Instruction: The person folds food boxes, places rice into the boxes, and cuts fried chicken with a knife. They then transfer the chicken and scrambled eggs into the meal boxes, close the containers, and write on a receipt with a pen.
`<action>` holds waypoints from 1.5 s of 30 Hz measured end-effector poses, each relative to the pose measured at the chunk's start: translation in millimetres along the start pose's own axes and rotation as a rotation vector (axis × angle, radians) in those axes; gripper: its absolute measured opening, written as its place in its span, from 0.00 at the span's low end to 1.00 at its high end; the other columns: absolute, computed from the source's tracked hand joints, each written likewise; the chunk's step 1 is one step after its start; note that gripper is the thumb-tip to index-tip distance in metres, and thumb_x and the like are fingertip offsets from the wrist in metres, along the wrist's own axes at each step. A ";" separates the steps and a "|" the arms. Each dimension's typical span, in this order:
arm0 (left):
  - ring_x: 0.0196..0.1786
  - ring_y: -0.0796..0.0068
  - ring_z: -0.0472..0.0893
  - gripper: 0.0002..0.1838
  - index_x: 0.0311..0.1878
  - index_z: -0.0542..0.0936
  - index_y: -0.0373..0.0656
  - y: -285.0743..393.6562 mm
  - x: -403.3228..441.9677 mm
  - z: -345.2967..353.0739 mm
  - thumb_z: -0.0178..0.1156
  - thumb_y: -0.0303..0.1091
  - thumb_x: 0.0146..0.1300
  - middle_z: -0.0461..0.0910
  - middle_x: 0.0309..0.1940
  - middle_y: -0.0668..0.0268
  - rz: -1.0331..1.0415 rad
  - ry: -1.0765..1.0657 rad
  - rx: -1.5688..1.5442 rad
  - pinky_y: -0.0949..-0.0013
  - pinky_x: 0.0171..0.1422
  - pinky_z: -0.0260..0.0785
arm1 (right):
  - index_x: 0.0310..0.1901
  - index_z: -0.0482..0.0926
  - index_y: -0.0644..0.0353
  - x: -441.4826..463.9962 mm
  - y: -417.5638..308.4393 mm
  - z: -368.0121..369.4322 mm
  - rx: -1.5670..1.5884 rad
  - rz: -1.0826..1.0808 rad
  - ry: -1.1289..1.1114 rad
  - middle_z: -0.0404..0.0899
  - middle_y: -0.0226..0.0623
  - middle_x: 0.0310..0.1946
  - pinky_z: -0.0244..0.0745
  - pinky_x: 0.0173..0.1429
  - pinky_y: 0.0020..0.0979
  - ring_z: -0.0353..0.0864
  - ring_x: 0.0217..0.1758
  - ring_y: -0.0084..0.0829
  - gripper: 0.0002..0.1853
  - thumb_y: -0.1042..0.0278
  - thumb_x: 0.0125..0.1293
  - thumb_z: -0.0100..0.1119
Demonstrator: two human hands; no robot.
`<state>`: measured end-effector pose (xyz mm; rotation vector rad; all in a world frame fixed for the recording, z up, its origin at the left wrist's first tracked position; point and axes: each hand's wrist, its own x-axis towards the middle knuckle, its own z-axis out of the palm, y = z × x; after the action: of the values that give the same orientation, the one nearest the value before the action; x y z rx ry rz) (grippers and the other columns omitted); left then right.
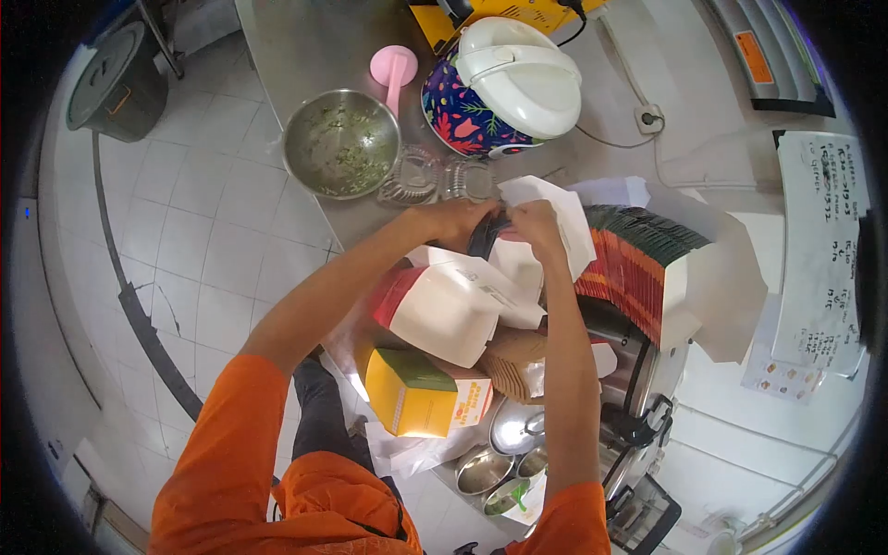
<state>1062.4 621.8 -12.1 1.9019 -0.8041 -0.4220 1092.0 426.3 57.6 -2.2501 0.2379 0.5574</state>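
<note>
My left hand (451, 223) is closed at the edge of a dark, strap-like or plastic piece (482, 240), whose kind I cannot make out. Just beside it, my right hand (536, 225) has its fingers bent together near the same dark piece and a white carton flap (571, 222); its fingertips are partly hidden. Below both hands stands an open takeaway carton (446, 316), white inside and red outside. A second open carton (518, 265) sits behind it, between my forearms. Two clear plastic containers (413, 178) lie beyond my left hand.
Further off are a steel bowl (324, 166) with green shreds, a pink utensil (395, 69) and a floral rice cooker (462, 109). Stacked red-and-green cartons (629, 264) line the right. Nearer are a yellow-green box (400, 398), brown cardboard pieces (504, 367) and steel pots (485, 469).
</note>
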 end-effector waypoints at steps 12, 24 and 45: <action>0.73 0.46 0.71 0.56 0.79 0.57 0.44 26.6 -25.3 -26.8 0.80 0.39 0.49 0.69 0.72 0.45 -0.054 0.228 0.161 0.51 0.76 0.65 | 0.41 0.83 0.79 -146.8 -76.4 -37.6 0.176 -0.313 0.559 0.87 0.45 0.31 0.85 0.33 0.29 0.90 0.31 0.31 0.11 0.75 0.70 0.58; 0.72 0.40 0.71 0.69 0.81 0.57 0.50 305.6 -168.7 -44.7 0.85 0.43 0.32 0.45 0.84 0.51 0.312 0.337 -0.023 0.48 0.67 0.74 | 0.58 0.81 0.73 -372.8 -135.7 -1.9 0.479 -0.536 0.571 0.86 0.41 0.45 0.89 0.44 0.32 0.87 0.43 0.27 0.20 0.65 0.74 0.63; 0.73 0.50 0.72 0.62 0.77 0.59 0.49 549.9 -340.5 326.7 0.83 0.31 0.36 0.66 0.74 0.54 0.663 -0.196 -0.053 0.53 0.71 0.72 | 0.48 0.88 0.70 -874.7 135.0 1.1 0.147 -0.384 1.096 0.89 0.47 0.38 0.82 0.38 0.26 0.89 0.32 0.30 0.15 0.81 0.57 0.71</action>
<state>429.6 481.7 311.9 1.4463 -1.4679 -0.2096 271.0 330.4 373.9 -2.1500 0.3492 -0.9024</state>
